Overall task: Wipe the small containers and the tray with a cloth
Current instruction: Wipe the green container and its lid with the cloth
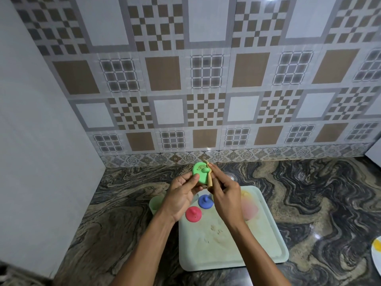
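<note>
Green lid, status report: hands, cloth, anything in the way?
Left hand grips green lid, held up. Right hand pinches tan cloth against it. Blue lid and red lid rest on dusty tray; nothing blocking.

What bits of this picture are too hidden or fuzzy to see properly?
All head view.
- Pale green container: mostly behind the left hand.
- Green lid: lower edge covered by that hand.
- Cloth: mostly hidden in the right hand.
- Pink and yellow shapes on the tray: too blurred to name.
- White plate: cut off by right edge.
</note>
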